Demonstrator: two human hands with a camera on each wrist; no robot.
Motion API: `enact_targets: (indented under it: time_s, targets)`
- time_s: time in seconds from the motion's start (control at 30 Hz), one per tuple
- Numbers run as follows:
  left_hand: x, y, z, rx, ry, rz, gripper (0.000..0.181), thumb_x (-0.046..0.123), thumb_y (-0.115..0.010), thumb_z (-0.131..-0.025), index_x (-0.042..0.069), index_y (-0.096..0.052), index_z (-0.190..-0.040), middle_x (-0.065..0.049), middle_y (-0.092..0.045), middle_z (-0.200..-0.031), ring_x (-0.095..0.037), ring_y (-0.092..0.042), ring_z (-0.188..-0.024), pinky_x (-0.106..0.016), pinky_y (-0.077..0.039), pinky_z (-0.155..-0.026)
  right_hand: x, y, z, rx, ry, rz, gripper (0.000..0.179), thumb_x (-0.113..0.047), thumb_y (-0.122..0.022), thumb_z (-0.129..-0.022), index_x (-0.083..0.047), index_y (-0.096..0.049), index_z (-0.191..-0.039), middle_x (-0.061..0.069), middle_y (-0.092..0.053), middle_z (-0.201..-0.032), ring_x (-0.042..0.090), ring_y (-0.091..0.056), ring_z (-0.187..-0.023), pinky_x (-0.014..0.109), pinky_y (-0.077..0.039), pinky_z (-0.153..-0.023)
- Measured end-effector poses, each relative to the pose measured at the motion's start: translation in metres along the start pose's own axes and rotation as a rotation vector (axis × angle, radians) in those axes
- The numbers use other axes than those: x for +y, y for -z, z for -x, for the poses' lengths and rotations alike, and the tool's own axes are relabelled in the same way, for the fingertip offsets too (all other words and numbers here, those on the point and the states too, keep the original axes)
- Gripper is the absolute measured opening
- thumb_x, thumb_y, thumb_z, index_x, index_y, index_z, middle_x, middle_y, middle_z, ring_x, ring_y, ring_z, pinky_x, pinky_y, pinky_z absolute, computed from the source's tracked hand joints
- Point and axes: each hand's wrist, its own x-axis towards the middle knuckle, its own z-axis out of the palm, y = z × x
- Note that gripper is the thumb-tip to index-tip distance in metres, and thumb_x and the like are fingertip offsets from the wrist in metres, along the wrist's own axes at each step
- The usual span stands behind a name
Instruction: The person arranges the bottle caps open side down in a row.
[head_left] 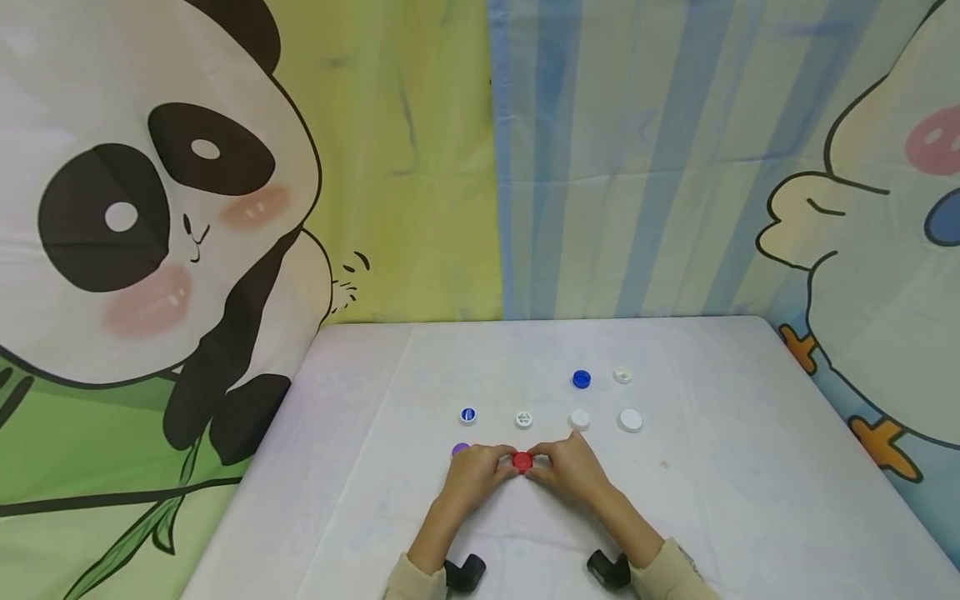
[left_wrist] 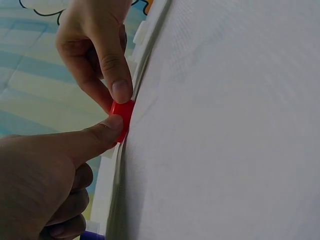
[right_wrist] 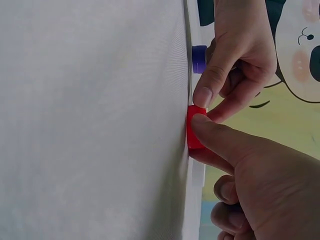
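Observation:
A red bottle cap (head_left: 522, 462) sits at the near middle of the white table, between both hands. My left hand (head_left: 474, 478) pinches its left side with thumb and forefinger, the other fingers curled under. From the opposite side my right hand (head_left: 574, 472) pinches the same cap, thumb and forefinger at its edge. The left wrist view shows the red cap (left_wrist: 123, 119) low against the tabletop, both thumbs on its near side. In the right wrist view a purple cap (right_wrist: 199, 59) stands beyond the left hand, which partly covers it in the head view.
Behind the hands lie a white cap with a blue centre (head_left: 468, 415), a printed white cap (head_left: 523, 419) and two plain white caps (head_left: 579, 419) (head_left: 630, 420). Farther back are a blue cap (head_left: 581, 379) and another white cap (head_left: 622, 375). Printed curtains (head_left: 420, 167) hang behind the table.

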Motion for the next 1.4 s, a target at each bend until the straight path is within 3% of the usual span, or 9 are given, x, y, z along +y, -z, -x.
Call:
enact_targets:
  time_s: [0.07, 0.33, 0.57, 0.73, 0.83, 1.0, 1.1, 1.2, 1.4]
  targets:
    - [0.000, 0.000, 0.000, -0.007, 0.003, -0.003, 0.025, 0.041, -0.067, -0.077, 0.022, -0.070, -0.093, 0.008, -0.067, -0.074, -0.004, -0.054, -0.057, -0.018, -0.038, -0.050, 0.000, 0.000, 0.001, -0.006, 0.013, 0.026, 0.020, -0.036, -0.074, -0.069, -0.021, -0.072, -0.083, -0.012, -0.067, -0.072, 0.004, -0.059, -0.065, 0.034, -0.037, -0.075]
    - [0.001, -0.001, 0.001, -0.030, 0.007, 0.004, 0.027, 0.041, -0.065, -0.078, 0.022, -0.069, -0.096, 0.008, -0.067, -0.077, -0.003, -0.054, -0.059, -0.017, -0.039, -0.051, 0.003, 0.000, 0.002, 0.016, 0.052, 0.129, 0.024, -0.039, -0.074, -0.069, -0.022, -0.072, -0.084, -0.013, -0.065, -0.065, 0.000, -0.052, -0.055, 0.028, -0.032, -0.067]
    - [0.004, 0.005, -0.006, -0.037, -0.002, 0.009, 0.027, 0.037, -0.068, -0.077, 0.020, -0.070, -0.098, 0.006, -0.068, -0.078, -0.005, -0.054, -0.057, -0.019, -0.040, -0.051, 0.006, 0.006, 0.002, 0.046, 0.036, 0.105, 0.028, -0.036, -0.077, -0.067, -0.018, -0.071, -0.087, -0.009, -0.067, -0.070, 0.005, -0.057, -0.061, 0.033, -0.039, -0.072]
    - [0.005, 0.023, -0.018, -0.129, 0.044, 0.082, 0.029, 0.033, -0.068, -0.078, 0.019, -0.068, -0.103, 0.009, -0.054, -0.055, -0.004, -0.041, -0.049, -0.020, -0.033, -0.046, 0.014, 0.027, 0.001, 0.073, -0.037, 0.056, 0.030, -0.038, -0.074, -0.069, -0.017, -0.071, -0.090, -0.014, -0.047, -0.047, 0.004, -0.040, -0.047, 0.032, -0.038, -0.065]
    - [0.008, 0.040, -0.034, -0.182, 0.056, 0.177, 0.030, 0.031, -0.066, -0.080, 0.018, -0.067, -0.107, 0.011, -0.044, -0.053, -0.003, -0.036, -0.048, -0.019, -0.030, -0.044, 0.025, 0.046, -0.004, 0.086, -0.101, 0.055, 0.029, -0.038, -0.071, -0.074, -0.016, -0.070, -0.092, -0.016, -0.033, -0.042, 0.002, -0.029, -0.042, 0.030, -0.035, -0.062]
    - [0.020, 0.057, -0.080, -0.174, 0.011, 0.331, 0.025, 0.027, -0.062, -0.084, 0.019, -0.066, -0.108, 0.008, -0.046, -0.054, -0.005, -0.037, -0.047, -0.019, -0.031, -0.044, 0.051, 0.076, -0.022, 0.113, -0.213, 0.072, 0.024, -0.030, -0.069, -0.077, -0.014, -0.070, -0.096, -0.012, -0.042, -0.047, 0.006, -0.035, -0.044, 0.028, -0.035, -0.056]
    - [0.024, 0.047, -0.109, -0.142, 0.021, 0.367, 0.023, 0.027, -0.061, -0.085, 0.021, -0.066, -0.107, 0.006, -0.048, -0.054, -0.006, -0.038, -0.047, -0.019, -0.033, -0.045, 0.066, 0.087, -0.034, 0.106, -0.259, 0.067, 0.025, -0.027, -0.069, -0.078, -0.013, -0.069, -0.099, -0.008, -0.046, -0.050, 0.009, -0.038, -0.046, 0.029, -0.034, -0.057]
    - [0.028, 0.027, -0.135, -0.119, 0.066, 0.333, 0.023, 0.031, -0.061, -0.085, 0.023, -0.066, -0.106, 0.007, -0.049, -0.057, -0.006, -0.040, -0.047, -0.020, -0.033, -0.044, 0.081, 0.090, -0.045, 0.073, -0.297, 0.063, 0.026, -0.024, -0.070, -0.078, -0.011, -0.068, -0.101, -0.008, -0.048, -0.049, 0.009, -0.040, -0.046, 0.031, -0.034, -0.058]
    - [0.036, -0.002, -0.167, -0.140, 0.164, 0.230, 0.026, 0.032, -0.065, -0.081, 0.024, -0.066, -0.106, 0.003, -0.059, -0.067, -0.006, -0.042, -0.052, -0.020, -0.033, -0.044, 0.105, 0.082, -0.059, -0.037, -0.368, 0.059, 0.028, -0.024, -0.069, -0.078, -0.010, -0.067, -0.103, -0.005, -0.054, -0.051, 0.011, -0.046, -0.049, 0.029, -0.039, -0.055]
